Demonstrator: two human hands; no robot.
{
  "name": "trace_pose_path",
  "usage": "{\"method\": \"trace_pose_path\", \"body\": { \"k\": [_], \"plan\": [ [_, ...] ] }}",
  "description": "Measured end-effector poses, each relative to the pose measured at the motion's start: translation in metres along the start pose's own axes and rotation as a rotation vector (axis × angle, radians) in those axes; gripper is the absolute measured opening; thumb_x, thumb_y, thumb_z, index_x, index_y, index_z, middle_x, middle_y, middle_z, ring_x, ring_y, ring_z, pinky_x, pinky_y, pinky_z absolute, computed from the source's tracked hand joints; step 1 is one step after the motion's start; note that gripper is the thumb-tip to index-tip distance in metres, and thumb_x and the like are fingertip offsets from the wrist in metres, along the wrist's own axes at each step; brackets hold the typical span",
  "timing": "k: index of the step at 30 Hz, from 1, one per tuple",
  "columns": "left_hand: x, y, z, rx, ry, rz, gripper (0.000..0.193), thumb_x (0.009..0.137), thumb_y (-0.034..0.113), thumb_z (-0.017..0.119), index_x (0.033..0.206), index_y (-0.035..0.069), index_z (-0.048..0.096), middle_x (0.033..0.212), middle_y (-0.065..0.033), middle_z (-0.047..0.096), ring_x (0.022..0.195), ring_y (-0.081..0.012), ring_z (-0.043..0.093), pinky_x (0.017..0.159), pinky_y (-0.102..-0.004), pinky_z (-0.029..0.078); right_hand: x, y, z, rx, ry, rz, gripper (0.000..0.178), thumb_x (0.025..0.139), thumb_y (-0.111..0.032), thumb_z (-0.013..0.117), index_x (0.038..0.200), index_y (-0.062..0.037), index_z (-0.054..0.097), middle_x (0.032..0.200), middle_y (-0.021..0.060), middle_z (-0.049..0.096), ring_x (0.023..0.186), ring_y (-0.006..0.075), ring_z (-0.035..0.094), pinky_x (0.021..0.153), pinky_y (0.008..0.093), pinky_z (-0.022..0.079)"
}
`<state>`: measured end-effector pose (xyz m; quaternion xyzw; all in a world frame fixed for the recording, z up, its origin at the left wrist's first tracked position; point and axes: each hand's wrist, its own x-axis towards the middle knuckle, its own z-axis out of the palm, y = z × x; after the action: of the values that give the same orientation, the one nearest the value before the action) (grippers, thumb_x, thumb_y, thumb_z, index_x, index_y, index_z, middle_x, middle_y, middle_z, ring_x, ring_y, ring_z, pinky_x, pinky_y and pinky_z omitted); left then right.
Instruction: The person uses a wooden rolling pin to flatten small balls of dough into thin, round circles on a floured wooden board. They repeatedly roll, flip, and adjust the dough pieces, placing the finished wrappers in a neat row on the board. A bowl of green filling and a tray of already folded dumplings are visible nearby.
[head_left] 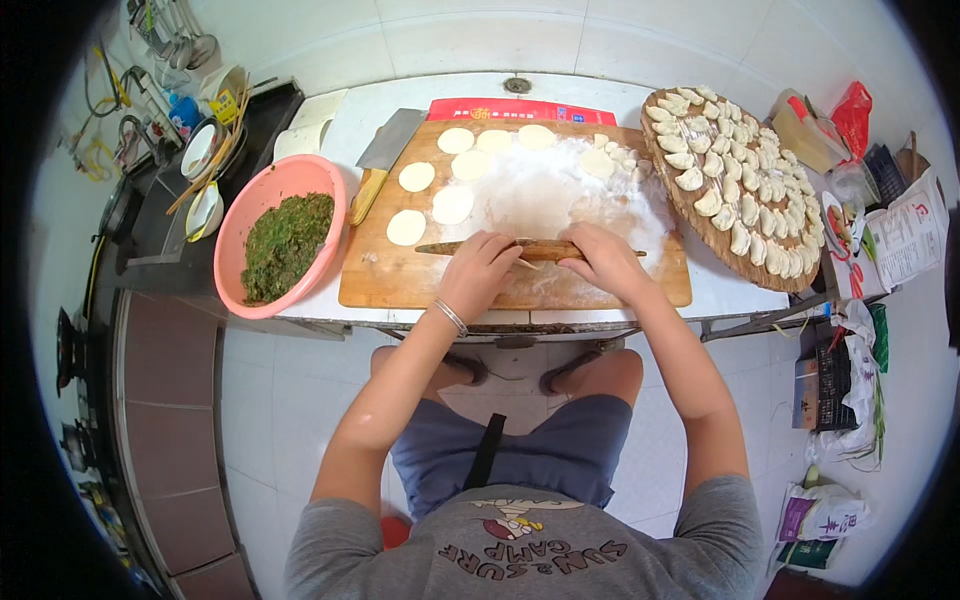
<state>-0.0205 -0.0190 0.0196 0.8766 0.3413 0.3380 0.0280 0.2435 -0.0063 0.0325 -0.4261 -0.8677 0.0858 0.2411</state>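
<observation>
Now, pin: wooden rolling pin under both palms on floured board; long axis 9-to-3 o'clock
Left hand: flat, pressing left half
Right hand: flat, pressing right half
Wrappers: 11 o'clock of left hand

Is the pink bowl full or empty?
Partly full: green chopped filling covers much of the pink bowl, with bare pink wall above.
</observation>
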Motion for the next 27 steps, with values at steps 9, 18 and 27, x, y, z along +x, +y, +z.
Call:
{"method": "trace_pose_path", "body": {
  "k": [9, 18, 27],
  "plan": [
    [-0.004, -0.001, 0.001, 0.001, -0.124, 0.171, 0.018, 0.074, 0.01, 0.064, 0.088, 0.005, 0.055, 0.095, -0.0087, 0.059, 0.093, -0.0278, 0.06, 0.081, -0.0367, 0.051, 0.007, 0.008, -0.001, 0.126, -0.067, 0.191, 0.027, 0.091, -0.029, 0.066, 0.103, -0.0053, 0.064, 0.095, 0.0144, 0.066, 0.088, 0.036, 0.064, 0.074, 0.0439, 0.051],
    [-0.009, 0.029, 0.003, -0.061, -0.229, -0.211, 0.059, 0.089, 0.037, 0.063, 0.132, 0.0, 0.049, 0.138, -0.0226, 0.047, 0.126, -0.0396, 0.047, 0.104, -0.0474, 0.04, 0.018, 0.018, -0.028, 0.358, 0.031, 0.48, 0.024, 0.096, -0.024, 0.058, 0.099, -0.0017, 0.065, 0.082, 0.0173, 0.064, 0.077, 0.0342, 0.063, 0.07, 0.0405, 0.049],
    [-0.007, 0.021, 0.002, 0.018, -0.452, -0.174, 0.086, 0.092, 0.053, 0.055, 0.151, -0.004, 0.026, 0.158, -0.0256, 0.022, 0.146, -0.0418, 0.023, 0.119, -0.0511, 0.019, 0.008, 0.02, -0.031, 0.281, 0.069, 0.422, 0.025, 0.093, -0.027, 0.064, 0.1, -0.003, 0.064, 0.083, 0.0153, 0.064, 0.075, 0.0331, 0.061, 0.066, 0.0393, 0.048]
  ]
}}
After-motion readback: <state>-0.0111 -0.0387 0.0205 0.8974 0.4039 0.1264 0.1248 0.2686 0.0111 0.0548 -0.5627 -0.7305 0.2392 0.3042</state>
